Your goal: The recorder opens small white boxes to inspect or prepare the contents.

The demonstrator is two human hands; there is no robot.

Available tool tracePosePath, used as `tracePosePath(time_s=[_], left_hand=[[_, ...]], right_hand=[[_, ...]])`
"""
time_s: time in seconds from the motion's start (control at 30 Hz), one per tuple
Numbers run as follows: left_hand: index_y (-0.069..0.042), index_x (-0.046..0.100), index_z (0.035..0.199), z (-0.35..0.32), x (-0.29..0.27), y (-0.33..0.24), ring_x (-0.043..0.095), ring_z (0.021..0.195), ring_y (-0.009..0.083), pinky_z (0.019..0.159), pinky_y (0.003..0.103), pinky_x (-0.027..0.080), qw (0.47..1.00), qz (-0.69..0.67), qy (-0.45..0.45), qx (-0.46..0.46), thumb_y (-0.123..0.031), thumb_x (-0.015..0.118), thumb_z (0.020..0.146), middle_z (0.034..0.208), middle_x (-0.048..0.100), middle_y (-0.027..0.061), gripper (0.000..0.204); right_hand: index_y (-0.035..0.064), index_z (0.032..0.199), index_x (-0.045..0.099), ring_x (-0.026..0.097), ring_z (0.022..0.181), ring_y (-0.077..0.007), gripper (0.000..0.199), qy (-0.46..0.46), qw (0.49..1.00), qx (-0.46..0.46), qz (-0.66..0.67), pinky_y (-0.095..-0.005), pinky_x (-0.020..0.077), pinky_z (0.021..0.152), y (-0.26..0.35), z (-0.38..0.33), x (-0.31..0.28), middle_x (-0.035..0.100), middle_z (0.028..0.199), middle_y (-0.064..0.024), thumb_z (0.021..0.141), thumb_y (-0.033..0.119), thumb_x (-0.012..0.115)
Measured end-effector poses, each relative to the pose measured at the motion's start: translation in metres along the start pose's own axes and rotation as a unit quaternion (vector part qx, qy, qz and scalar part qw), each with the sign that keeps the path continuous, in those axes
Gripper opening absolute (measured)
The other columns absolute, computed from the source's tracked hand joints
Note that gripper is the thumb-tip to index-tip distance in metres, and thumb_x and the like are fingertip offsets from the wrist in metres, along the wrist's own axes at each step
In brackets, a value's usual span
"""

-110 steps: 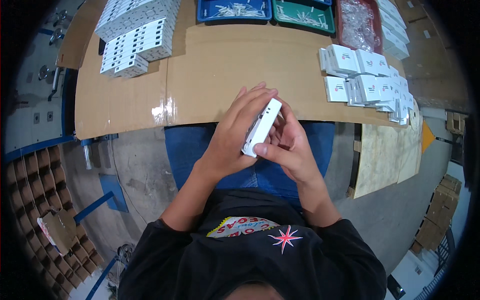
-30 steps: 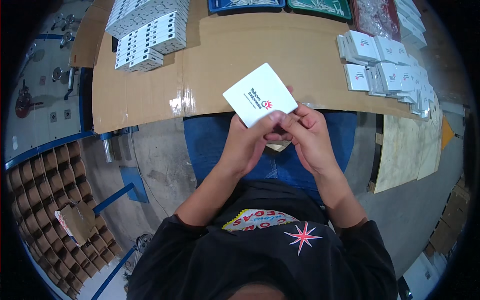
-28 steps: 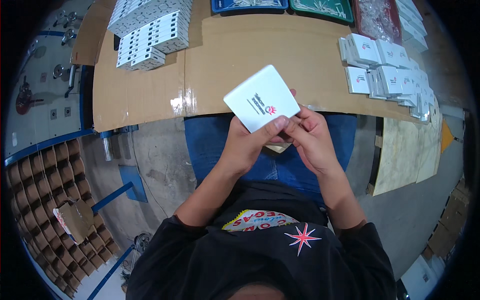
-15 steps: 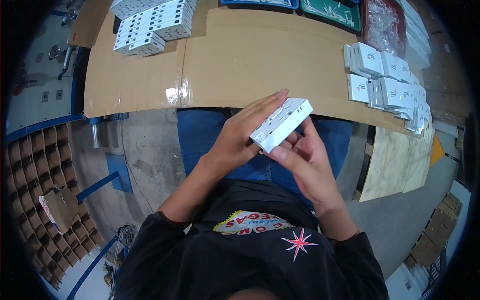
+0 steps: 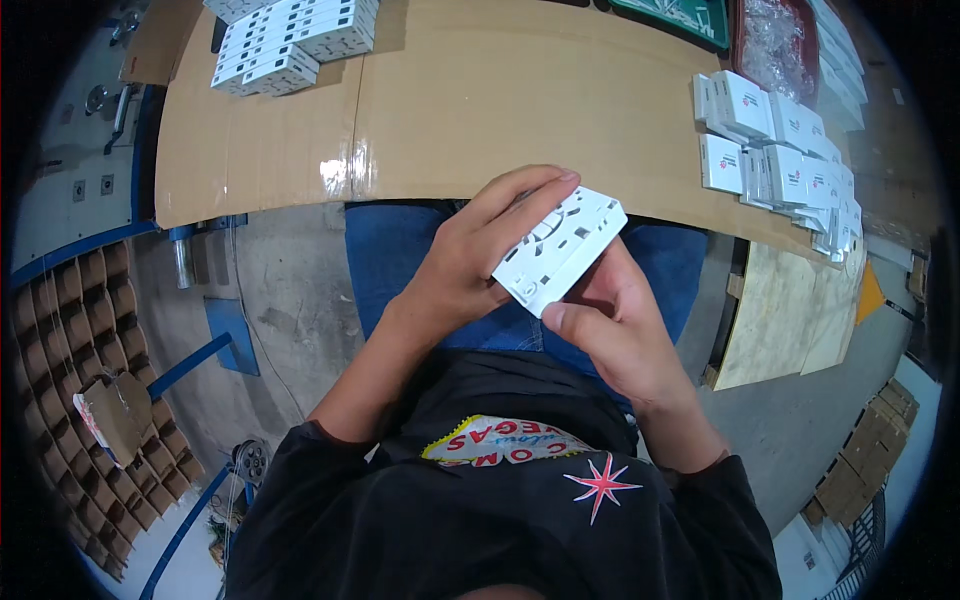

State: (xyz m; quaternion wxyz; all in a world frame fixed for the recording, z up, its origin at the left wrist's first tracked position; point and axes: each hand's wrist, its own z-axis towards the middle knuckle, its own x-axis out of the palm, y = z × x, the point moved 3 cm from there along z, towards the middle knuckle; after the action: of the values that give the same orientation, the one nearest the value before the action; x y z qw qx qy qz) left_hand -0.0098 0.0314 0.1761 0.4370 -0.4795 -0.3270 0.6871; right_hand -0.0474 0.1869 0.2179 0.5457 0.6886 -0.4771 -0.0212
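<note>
Both my hands hold one white plastic box (image 5: 560, 250) over my lap, just in front of the cardboard-covered table (image 5: 470, 100). The box is tilted, and its slotted back and side face me. My left hand (image 5: 475, 260) wraps it from the left, with fingers lying along its top edge. My right hand (image 5: 610, 320) supports it from below and the right, thumb pressed at its lower corner.
White boxes lie in rows at the table's far left (image 5: 290, 40). A pile of similar white boxes (image 5: 775, 150) sits at the right. A green tray (image 5: 680, 15) and a clear bag (image 5: 775, 45) lie at the far edge. Cardboard dividers (image 5: 75, 330) stand on the floor, left.
A second ago I held the box upright with its flat printed front facing me. It has since been turned over and tipped, so the slotted back now shows.
</note>
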Motion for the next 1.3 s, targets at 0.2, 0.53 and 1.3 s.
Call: tracePosePath(time_s=[0.2, 0.53, 1.3], left_hand=[[-0.003, 0.056, 0.145, 0.0, -0.001, 0.001, 0.061, 0.127, 0.0332, 0.105, 0.038, 0.051, 1.0, -0.003, 0.013, 0.003, -0.001, 0.071, 0.083, 0.14, 0.058, 0.0178, 0.064], [-0.002, 0.056, 0.144, -0.006, 0.004, 0.007, 0.059, 0.129, 0.0338, 0.106, 0.04, 0.05, 0.998, 0.019, -0.004, 0.052, 0.001, 0.074, 0.078, 0.139, 0.057, 0.0184, 0.068], [-0.003, 0.048, 0.148, -0.004, -0.01, -0.02, 0.051, 0.134, 0.0367, 0.114, 0.048, 0.038, 0.998, -0.049, 0.027, -0.013, -0.03, 0.092, 0.066, 0.141, 0.051, 0.0202, 0.097]], right_hand=[[0.0049, 0.159, 0.022, 0.052, 0.126, -0.0127, 0.08, 0.007, 1.0, 0.01, -0.013, -0.0307, 0.0436, 0.103, -0.008, -0.001, -0.002, 0.051, 0.135, -0.0044, 0.088, -0.009, 0.057], [0.0084, 0.165, 0.011, 0.05, 0.131, -0.0132, 0.092, -0.016, 1.0, 0.017, -0.01, -0.0314, 0.0432, 0.105, -0.017, 0.001, 0.001, 0.049, 0.14, -0.003, 0.087, -0.01, 0.057], [0.0029, 0.16, 0.033, 0.06, 0.121, -0.0161, 0.066, 0.01, 0.997, -0.027, -0.065, -0.0299, 0.0482, 0.103, 0.003, 0.004, -0.012, 0.053, 0.139, -0.0104, 0.101, 0.002, 0.061]])
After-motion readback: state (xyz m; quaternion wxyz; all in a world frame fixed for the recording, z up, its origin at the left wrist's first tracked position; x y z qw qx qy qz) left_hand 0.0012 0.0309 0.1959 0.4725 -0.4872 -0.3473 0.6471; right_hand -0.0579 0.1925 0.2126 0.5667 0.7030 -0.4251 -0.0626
